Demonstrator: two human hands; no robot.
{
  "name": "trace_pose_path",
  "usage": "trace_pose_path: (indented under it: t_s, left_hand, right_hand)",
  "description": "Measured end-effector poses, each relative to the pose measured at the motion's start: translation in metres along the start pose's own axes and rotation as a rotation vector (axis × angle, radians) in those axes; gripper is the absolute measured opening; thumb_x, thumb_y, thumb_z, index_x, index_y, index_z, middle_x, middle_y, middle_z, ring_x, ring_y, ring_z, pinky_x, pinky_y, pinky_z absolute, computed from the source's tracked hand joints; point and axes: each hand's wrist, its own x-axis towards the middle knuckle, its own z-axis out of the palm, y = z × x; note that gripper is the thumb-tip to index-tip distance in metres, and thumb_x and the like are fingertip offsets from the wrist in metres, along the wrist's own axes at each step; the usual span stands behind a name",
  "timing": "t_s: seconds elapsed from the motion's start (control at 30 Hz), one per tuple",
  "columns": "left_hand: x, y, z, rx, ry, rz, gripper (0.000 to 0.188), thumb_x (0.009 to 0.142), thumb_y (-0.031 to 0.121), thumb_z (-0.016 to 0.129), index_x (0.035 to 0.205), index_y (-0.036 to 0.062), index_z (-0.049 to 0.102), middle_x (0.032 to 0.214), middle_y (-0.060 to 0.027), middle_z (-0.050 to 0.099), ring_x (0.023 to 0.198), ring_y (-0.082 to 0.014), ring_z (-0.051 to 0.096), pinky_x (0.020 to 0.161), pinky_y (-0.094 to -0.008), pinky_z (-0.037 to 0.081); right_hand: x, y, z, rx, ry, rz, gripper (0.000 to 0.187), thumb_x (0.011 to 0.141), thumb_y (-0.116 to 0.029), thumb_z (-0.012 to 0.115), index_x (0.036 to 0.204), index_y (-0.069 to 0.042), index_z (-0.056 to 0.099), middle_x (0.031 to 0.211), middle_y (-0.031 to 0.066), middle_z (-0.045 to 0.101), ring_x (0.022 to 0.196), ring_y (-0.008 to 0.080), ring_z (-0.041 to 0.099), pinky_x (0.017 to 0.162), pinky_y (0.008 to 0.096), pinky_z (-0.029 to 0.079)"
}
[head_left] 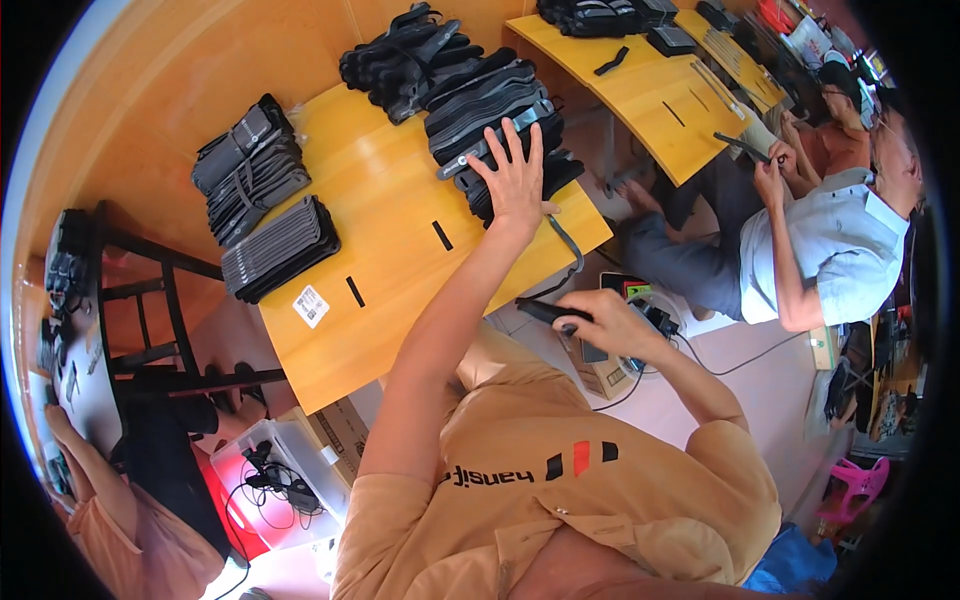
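My left hand (515,190) reaches over the yellow table with its fingers spread, resting on a pile of black fabric bands (490,110). A lighter grey strap (528,118) lies across the pile at the fingertips. Beside that hand, a thin dark strap (570,245) hangs over the table's near right edge. Off that edge, my right hand (615,325) is closed round a long black piece (545,311), whose exact kind I cannot make out. Its far end points left toward the table.
The yellow table (400,280) also bears bundled black bands (250,160), a flat stack (282,248) and a white label (311,306). Right, a co-worker (820,250) sits by another yellow table (640,100). Below left stands a clear bin (325,480) with cables; another person (140,530) sits beyond.
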Motion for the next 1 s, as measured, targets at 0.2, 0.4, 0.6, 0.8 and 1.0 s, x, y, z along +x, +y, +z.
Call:
trace_pose_path:
  t_s: [0.2,0.4,0.6,0.8,1.0]
  left_hand:
    - [-0.056,-0.062,-0.040,-0.758,0.351,0.021,0.061,0.074,0.022,0.072,0.126,0.0032,0.047,0.129,-0.0203,0.045,0.115,-0.0350,0.047,0.097,-0.0474,0.035]
    - [-0.187,-0.107,-0.068,-1.690,0.028,-0.391,0.040,0.090,0.023,0.056,0.120,-0.0039,0.053,0.117,-0.0147,0.058,0.104,-0.0216,0.056,0.091,-0.0341,0.042]
    - [-0.250,-0.108,-0.072,-1.873,0.219,-0.478,0.043,0.092,0.025,0.052,0.126,-0.0018,0.049,0.097,-0.0071,0.062,0.092,-0.0149,0.058,0.083,-0.0289,0.045]
    - [-0.255,-0.098,-0.080,-1.835,0.522,-0.586,0.026,0.091,0.020,0.055,0.106,-0.0006,0.055,0.078,-0.0030,0.060,0.070,-0.0111,0.058,0.067,-0.0242,0.047]
    - [-0.245,-0.095,-0.072,-1.622,0.346,-0.488,0.019,0.088,0.015,0.060,0.098,-0.0003,0.054,0.077,-0.0037,0.059,0.069,-0.0103,0.056,0.063,-0.0230,0.046]
  right_hand:
    - [0.027,-0.026,-0.019,0.861,-0.026,0.152,0.023,0.091,-0.017,0.047,0.097,0.002,0.059,0.083,0.0055,0.060,0.065,0.0075,0.052,0.063,0.0231,0.044]
    - [0.072,-0.047,0.043,1.244,-0.208,0.127,0.034,0.094,-0.028,0.049,0.106,0.003,0.055,0.097,0.0107,0.061,0.069,0.0122,0.056,0.063,0.0252,0.047]
    - [0.092,-0.077,0.122,1.404,-0.478,0.331,0.026,0.095,-0.023,0.046,0.090,-0.001,0.058,0.079,0.0062,0.059,0.066,0.0140,0.059,0.063,0.0233,0.049]
    - [0.090,-0.072,0.130,0.652,-0.112,-0.065,0.016,0.088,-0.010,0.053,0.087,0.003,0.062,0.079,0.0076,0.062,0.068,0.0131,0.059,0.062,0.0227,0.048]
    - [0.087,-0.078,0.081,0.580,0.113,-0.227,0.018,0.078,0.006,0.059,0.095,0.002,0.063,0.088,0.0058,0.057,0.078,0.0122,0.058,0.067,0.0225,0.046]
